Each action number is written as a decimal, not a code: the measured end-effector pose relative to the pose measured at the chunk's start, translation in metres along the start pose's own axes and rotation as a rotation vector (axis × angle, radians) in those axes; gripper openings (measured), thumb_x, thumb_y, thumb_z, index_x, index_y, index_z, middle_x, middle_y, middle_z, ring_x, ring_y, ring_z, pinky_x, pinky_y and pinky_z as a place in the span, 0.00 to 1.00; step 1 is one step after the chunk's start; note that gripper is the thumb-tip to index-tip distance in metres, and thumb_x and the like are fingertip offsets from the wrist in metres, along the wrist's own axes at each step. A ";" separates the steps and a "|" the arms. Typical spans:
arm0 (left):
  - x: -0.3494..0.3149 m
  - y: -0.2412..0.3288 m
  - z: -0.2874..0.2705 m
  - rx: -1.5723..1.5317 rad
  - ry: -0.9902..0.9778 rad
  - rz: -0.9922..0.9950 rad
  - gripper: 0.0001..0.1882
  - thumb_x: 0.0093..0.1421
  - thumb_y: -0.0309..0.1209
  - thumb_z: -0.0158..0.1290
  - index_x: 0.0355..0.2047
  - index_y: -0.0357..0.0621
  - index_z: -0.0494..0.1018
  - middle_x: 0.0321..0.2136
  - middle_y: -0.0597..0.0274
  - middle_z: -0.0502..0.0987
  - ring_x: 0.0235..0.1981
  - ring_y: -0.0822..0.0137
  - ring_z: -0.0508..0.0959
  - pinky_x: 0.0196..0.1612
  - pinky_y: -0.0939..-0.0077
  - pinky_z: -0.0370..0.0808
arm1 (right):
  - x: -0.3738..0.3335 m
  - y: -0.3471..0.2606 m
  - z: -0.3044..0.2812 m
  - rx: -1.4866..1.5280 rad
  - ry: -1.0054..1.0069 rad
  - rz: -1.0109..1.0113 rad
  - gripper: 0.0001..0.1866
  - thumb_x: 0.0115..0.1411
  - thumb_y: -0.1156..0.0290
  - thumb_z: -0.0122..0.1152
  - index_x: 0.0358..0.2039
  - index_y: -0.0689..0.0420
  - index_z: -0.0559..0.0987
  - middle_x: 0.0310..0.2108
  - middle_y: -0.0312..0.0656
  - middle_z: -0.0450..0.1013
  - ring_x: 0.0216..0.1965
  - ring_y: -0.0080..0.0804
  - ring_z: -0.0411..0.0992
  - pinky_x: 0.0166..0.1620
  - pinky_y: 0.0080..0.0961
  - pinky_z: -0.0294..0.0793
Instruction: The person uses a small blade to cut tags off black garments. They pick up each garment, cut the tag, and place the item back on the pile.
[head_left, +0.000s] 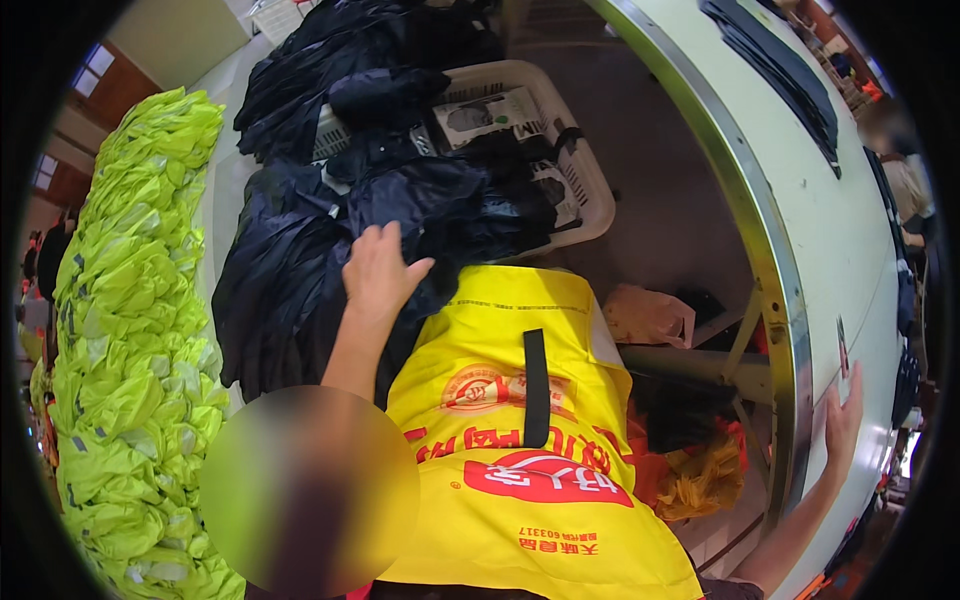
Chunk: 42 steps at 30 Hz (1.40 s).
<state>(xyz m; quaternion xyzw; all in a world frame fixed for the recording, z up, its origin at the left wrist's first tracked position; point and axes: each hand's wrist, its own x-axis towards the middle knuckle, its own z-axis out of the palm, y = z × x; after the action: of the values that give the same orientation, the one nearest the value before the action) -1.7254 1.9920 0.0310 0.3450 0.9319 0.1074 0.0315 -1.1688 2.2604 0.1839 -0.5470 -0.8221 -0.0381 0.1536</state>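
My left hand point(380, 268) reaches over a heap of dark navy garments point(290, 270), its thumb spread from the fingers and its fingertips at the cloth. No garment is gripped in it. Over on the right, my right hand point(843, 415) lies at the white tabletop point(790, 190) with fingers stretched out. Just beyond its fingertips is a small slim tool point(842, 345), perhaps thread snips; it looks to be lying on the table. Across my lap spreads a yellow apron point(500, 370) with red print and a black strip point(536, 388) on it.
A white plastic basket point(600, 205) holds more dark garments and printed packets. Bright yellow-green garments point(130, 350) form a long pile at the left. A dark cloth piece point(785, 80) rests on the table's far part. Under its metal edge are a pale bag point(650, 315) and orange cloth point(705, 480).
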 end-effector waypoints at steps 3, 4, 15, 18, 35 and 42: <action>0.016 0.006 0.023 -0.086 0.072 0.121 0.16 0.50 0.32 0.57 0.38 0.40 0.69 0.36 0.51 0.72 0.41 0.51 0.73 0.41 0.62 0.73 | 0.032 0.035 0.012 -0.184 -0.205 -0.026 0.14 0.58 0.76 0.43 0.45 0.64 0.69 0.42 0.54 0.68 0.47 0.49 0.65 0.52 0.32 0.61; 0.026 0.005 0.036 -0.124 -0.009 0.148 0.12 0.52 0.28 0.53 0.37 0.39 0.69 0.36 0.50 0.73 0.40 0.50 0.74 0.42 0.62 0.73 | 0.037 0.027 0.005 -0.231 -0.214 -0.016 0.12 0.58 0.76 0.43 0.42 0.64 0.69 0.40 0.54 0.68 0.44 0.48 0.66 0.50 0.32 0.62; 0.038 -0.048 0.074 -1.155 -0.342 -0.332 0.16 0.54 0.26 0.48 0.43 0.32 0.71 0.37 0.56 0.76 0.40 0.65 0.74 0.44 0.78 0.68 | 0.009 0.004 0.008 -0.192 -0.172 -0.087 0.15 0.63 0.70 0.44 0.45 0.65 0.70 0.42 0.52 0.69 0.45 0.44 0.67 0.49 0.32 0.64; 0.040 -0.050 0.078 -1.270 -0.369 -0.329 0.15 0.56 0.29 0.51 0.42 0.33 0.72 0.31 0.64 0.74 0.33 0.74 0.71 0.37 0.82 0.67 | 0.004 -0.010 0.006 -0.141 -0.157 -0.006 0.13 0.62 0.72 0.45 0.44 0.65 0.71 0.41 0.50 0.70 0.42 0.42 0.69 0.46 0.29 0.67; 0.048 -0.087 0.086 -1.232 -0.127 -0.356 0.20 0.56 0.31 0.51 0.47 0.31 0.68 0.40 0.61 0.74 0.40 0.71 0.73 0.44 0.78 0.69 | 0.079 0.008 0.016 -0.142 -0.180 -0.155 0.14 0.51 0.75 0.48 0.38 0.64 0.73 0.38 0.56 0.71 0.40 0.53 0.68 0.42 0.38 0.67; -0.009 -0.023 0.050 -1.788 -0.269 -0.231 0.06 0.59 0.26 0.48 0.35 0.40 0.72 0.28 0.69 0.74 0.29 0.79 0.72 0.34 0.85 0.69 | 0.048 -0.054 0.001 0.133 -0.002 0.163 0.12 0.62 0.72 0.43 0.41 0.63 0.71 0.32 0.42 0.69 0.29 0.28 0.66 0.37 0.28 0.67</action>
<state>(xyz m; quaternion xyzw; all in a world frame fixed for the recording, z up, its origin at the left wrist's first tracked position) -1.7263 1.9785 -0.0231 0.1063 0.5188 0.7448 0.4060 -1.2350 2.2817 0.2024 -0.6008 -0.7756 0.0296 0.1914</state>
